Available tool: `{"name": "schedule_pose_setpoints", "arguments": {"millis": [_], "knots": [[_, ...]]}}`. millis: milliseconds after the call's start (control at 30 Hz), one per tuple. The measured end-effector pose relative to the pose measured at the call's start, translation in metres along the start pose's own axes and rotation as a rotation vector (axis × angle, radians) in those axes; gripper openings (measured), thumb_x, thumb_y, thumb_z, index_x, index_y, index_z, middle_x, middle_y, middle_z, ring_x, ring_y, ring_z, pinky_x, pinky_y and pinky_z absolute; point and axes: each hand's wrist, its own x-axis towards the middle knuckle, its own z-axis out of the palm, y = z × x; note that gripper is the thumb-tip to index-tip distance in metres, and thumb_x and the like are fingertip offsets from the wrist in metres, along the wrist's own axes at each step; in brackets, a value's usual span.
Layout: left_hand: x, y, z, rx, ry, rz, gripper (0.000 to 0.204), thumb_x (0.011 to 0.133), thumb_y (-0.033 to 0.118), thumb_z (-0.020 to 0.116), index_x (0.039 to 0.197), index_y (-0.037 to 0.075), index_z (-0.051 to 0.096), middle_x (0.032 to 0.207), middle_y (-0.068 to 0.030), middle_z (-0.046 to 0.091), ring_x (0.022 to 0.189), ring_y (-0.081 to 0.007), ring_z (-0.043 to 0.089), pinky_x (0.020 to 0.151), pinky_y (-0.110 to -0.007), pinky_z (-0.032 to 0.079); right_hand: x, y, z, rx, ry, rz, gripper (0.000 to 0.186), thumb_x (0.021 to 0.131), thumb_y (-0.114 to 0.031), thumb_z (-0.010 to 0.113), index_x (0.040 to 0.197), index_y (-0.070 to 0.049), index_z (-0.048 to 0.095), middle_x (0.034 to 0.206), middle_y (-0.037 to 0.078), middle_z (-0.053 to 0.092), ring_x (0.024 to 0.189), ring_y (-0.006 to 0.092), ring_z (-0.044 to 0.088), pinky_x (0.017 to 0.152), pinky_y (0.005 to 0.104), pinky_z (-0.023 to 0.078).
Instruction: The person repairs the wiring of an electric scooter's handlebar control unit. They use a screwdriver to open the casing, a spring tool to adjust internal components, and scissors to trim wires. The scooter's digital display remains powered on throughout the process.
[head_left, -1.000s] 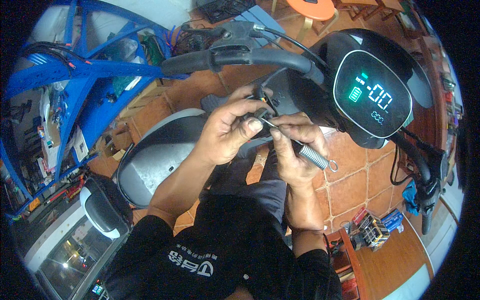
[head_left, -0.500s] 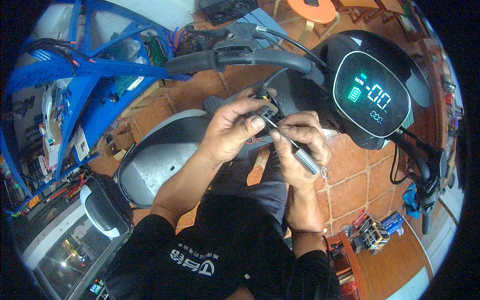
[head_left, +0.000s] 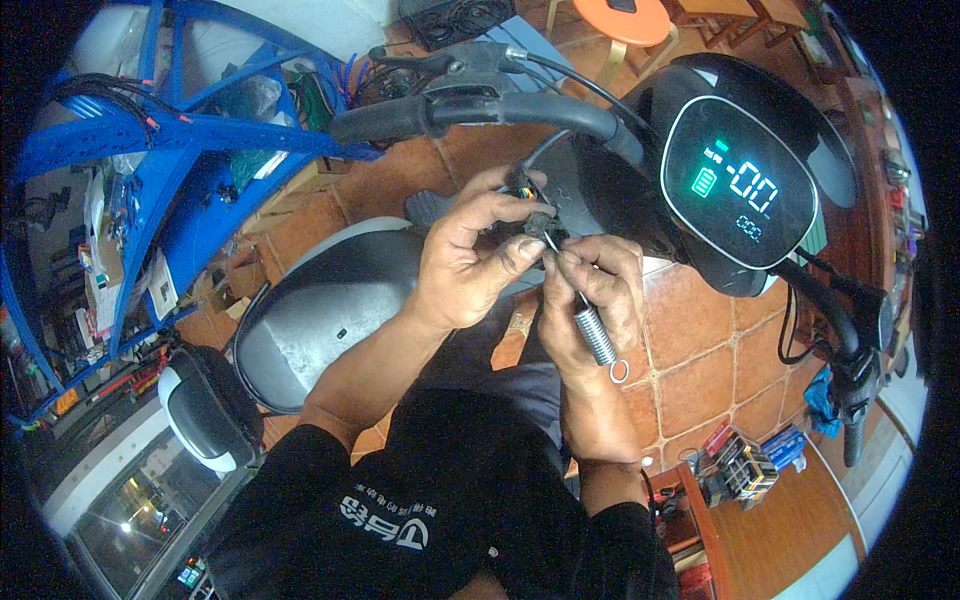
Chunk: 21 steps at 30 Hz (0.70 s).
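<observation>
My left hand (head_left: 470, 260) is closed on a small dark part (head_left: 538, 226), thumb and forefinger on it, with colored bits beside it and a black cable (head_left: 545, 148) rising behind. My right hand (head_left: 590, 290) pinches a thin metal rod (head_left: 550, 243) that meets that part. Along the rod, below my fingers, a silver coil spring (head_left: 592, 335) ends in a wire ring (head_left: 619, 370), angled down to the right. Just beyond my hands are a gray handlebar (head_left: 560, 120) and a black scooter body with a lit display (head_left: 735, 215).
A blue shelf frame (head_left: 170, 160) with tools and parts fills the left. A black and gray seat (head_left: 305, 310) lies left of my forearms. An orange stool (head_left: 625, 25) stands at the back. A wooden table (head_left: 770, 530) with small boxes (head_left: 745, 460) is at lower right, on a tiled floor (head_left: 690, 390).
My right hand has shifted a little left, and the spring now hangs more steeply, its ring lower and further left. My left hand has moved slightly right, still gripping the dark part.
</observation>
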Motion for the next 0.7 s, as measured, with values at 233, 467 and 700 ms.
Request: {"name": "schedule_pose_setpoints", "arguments": {"millis": [233, 467, 700], "knots": [[0.001, -0.001, 0.000, 0.072, -0.008, 0.060, 0.034, 0.086, 0.028, 0.072, 0.108, 0.003, 0.066, 0.125, -0.0174, 0.056, 0.118, -0.0251, 0.052, 0.100, -0.039, 0.041, -0.002, 0.002, -0.001, -0.008, 0.013, -0.037, 0.023, 0.074, 0.002, 0.077, 0.087, -0.007, 0.061, 0.084, 0.009, 0.066, 0.073, 0.0242, 0.063, 0.066, 0.0349, 0.050], [0.001, -0.008, -0.004, 0.062, -0.027, 0.050, 0.031, 0.086, 0.023, 0.072, 0.109, 0.003, 0.066, 0.126, -0.0164, 0.054, 0.119, -0.0247, 0.051, 0.100, -0.037, 0.041, -0.003, 0.006, 0.000, 0.056, -0.006, 0.017, 0.023, 0.073, 0.004, 0.076, 0.088, -0.006, 0.062, 0.085, 0.010, 0.066, 0.074, 0.0241, 0.065, 0.066, 0.0351, 0.051], [0.007, -0.002, -0.016, 0.125, -0.122, 0.075, 0.029, 0.084, 0.015, 0.073, 0.110, 0.003, 0.067, 0.130, -0.0138, 0.051, 0.122, -0.0244, 0.049, 0.101, -0.036, 0.041, 0.003, 0.009, -0.018, 0.408, -0.106, 0.351, 0.014, 0.080, -0.004, 0.075, 0.086, -0.003, 0.063, 0.093, 0.015, 0.069, 0.085, 0.0237, 0.067, 0.078, 0.0342, 0.052]]}}
